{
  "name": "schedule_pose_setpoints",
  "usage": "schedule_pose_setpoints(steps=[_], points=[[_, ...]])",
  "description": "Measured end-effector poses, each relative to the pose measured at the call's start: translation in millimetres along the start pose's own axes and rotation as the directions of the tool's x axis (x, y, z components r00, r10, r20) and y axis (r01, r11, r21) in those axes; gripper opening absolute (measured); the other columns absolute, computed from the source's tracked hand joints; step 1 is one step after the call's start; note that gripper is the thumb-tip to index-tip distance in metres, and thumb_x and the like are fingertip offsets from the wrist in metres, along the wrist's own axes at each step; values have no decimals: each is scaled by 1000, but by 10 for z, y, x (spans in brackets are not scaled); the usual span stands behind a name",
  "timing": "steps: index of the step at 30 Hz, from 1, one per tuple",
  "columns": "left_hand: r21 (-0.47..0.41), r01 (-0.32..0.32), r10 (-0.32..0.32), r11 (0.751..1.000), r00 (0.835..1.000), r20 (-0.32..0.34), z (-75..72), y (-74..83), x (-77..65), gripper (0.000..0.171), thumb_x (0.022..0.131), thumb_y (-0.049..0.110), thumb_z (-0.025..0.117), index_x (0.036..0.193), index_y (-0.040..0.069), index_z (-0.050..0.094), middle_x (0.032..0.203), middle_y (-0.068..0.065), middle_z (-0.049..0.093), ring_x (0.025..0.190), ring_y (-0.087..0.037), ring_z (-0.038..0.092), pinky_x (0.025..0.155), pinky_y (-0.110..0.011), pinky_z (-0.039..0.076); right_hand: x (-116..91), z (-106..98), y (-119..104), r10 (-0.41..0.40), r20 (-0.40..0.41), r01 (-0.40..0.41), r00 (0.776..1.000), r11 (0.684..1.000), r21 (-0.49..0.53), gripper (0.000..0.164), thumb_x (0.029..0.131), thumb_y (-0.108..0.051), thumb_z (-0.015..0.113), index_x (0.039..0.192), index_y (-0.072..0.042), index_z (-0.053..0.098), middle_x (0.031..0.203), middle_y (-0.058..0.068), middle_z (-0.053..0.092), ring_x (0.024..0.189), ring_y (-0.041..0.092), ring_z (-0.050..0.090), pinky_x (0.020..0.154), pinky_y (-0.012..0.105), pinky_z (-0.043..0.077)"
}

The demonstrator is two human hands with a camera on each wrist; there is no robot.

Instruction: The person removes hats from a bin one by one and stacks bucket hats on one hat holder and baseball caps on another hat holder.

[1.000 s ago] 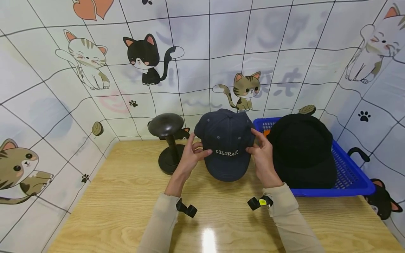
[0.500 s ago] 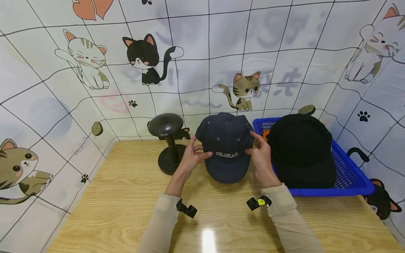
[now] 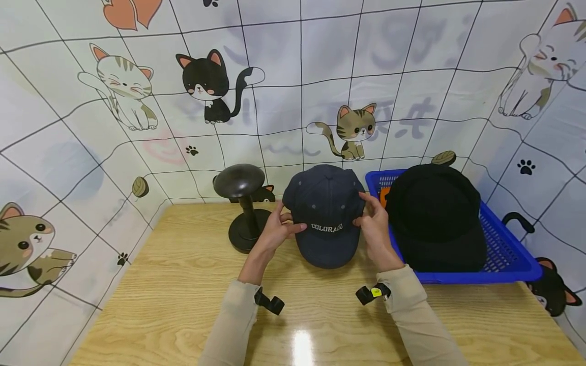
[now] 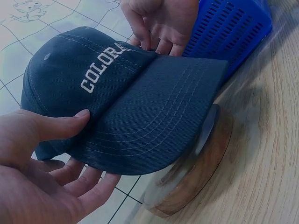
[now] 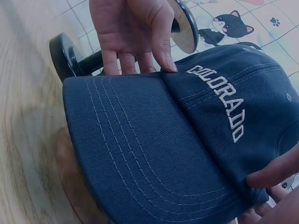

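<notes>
A navy baseball cap (image 3: 327, 190) with white COLORADO lettering faces me at mid-table in the head view, its brim pointing towards me and down. My left hand (image 3: 276, 229) grips its left side, thumb on the front beside the lettering and the other fingers under the brim's edge in the left wrist view. On the opposite side my right hand (image 3: 376, 226) holds the cap the same way, its thumb near the lettering's end. Below the brim a round wooden base (image 4: 205, 172) shows on the table; whatever rises from it is hidden by the cap.
Left of the cap stands a black hat stand (image 3: 240, 180) with a domed top and round foot. A blue plastic basket (image 3: 508, 254) sits at the right, with a black cap (image 3: 432, 213) and something orange (image 3: 383, 195) in it. A cat-print cloth covers the walls behind.
The baseball cap has come down slightly, with both hands still on its sides. The black stand, basket and black cap have stayed put.
</notes>
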State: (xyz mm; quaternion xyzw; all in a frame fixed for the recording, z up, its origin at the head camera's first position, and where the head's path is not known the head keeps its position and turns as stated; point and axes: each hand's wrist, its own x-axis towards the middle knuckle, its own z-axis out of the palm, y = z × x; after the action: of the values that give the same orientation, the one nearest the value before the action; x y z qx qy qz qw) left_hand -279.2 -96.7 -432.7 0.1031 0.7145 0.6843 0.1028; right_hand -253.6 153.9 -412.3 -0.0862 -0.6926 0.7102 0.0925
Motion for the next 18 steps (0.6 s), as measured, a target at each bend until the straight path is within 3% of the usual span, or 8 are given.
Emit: schedule_pose_setpoints(steps=[3,10,18], points=[[12,12,-12,1000,1000,4,-6,-11,0,100,90,11,80,165,33,18,136,-19,65,112,-28,71,91,-46,59,-5,14,17,5,-2,-5,1000,1000,-5,81,79,21,45,155,-8,45,169,6,32,153,20,32,83,16,45],[37,57,-58,998,998,23,-15,-19,1,101,91,10,79,165,34,14,145,-18,60,118,-31,69,85,-36,59,-12,55,66,11,-33,-11,999,1000,-3,78,78,21,45,152,-6,46,144,17,51,115,21,51,75,17,47],[59,91,-94,994,994,53,1,-46,29,100,94,3,72,167,24,7,152,-23,51,132,-38,60,99,-48,57,-13,103,93,-5,-46,5,999,1000,7,81,74,23,44,149,-8,44,132,14,56,101,15,53,69,20,47]])
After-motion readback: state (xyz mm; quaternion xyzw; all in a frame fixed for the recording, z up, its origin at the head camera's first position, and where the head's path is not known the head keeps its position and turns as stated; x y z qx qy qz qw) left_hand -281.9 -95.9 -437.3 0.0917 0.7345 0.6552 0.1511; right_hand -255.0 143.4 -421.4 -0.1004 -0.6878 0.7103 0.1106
